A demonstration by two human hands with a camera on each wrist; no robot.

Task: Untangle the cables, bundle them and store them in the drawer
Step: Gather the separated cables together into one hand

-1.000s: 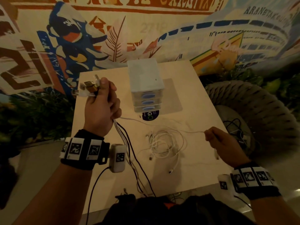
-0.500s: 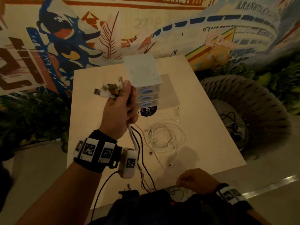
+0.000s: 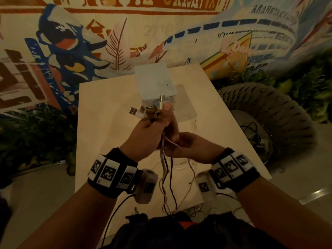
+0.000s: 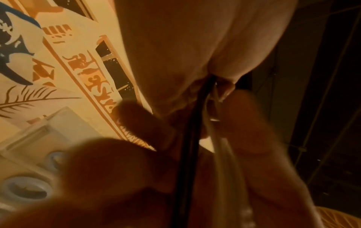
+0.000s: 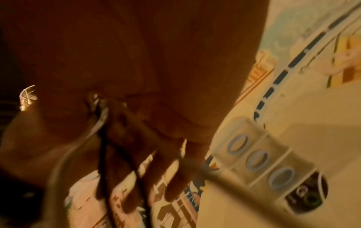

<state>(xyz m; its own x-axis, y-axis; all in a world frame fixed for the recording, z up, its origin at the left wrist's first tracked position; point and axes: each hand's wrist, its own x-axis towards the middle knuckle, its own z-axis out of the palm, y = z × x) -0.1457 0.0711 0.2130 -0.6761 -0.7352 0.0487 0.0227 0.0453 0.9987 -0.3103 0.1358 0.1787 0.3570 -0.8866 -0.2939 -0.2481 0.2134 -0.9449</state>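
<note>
My left hand [image 3: 159,123] is raised in front of the drawer unit and grips a bundle of cables [image 3: 167,177] in its fist. Several USB plug ends [image 3: 149,110] stick up above the thumb. My right hand [image 3: 176,143] is pressed against it just below, fingers curled round the same white and black cables [image 4: 187,138] where they leave the fist. The strands hang down to the table's near edge. The small white drawer unit [image 3: 155,83] stands on the table [image 3: 107,105]; its three blue-handled drawers [image 5: 259,160] look closed.
More white cable [image 3: 181,164] lies on the table behind my wrists. A large woven seat [image 3: 269,119] at the right holds some dark cables [image 3: 255,133]. A painted mural wall rises behind the table, with plants on both sides.
My right hand came up from the table's near edge to the cables under my left fist. My left hand moved right, in front of the drawer unit.
</note>
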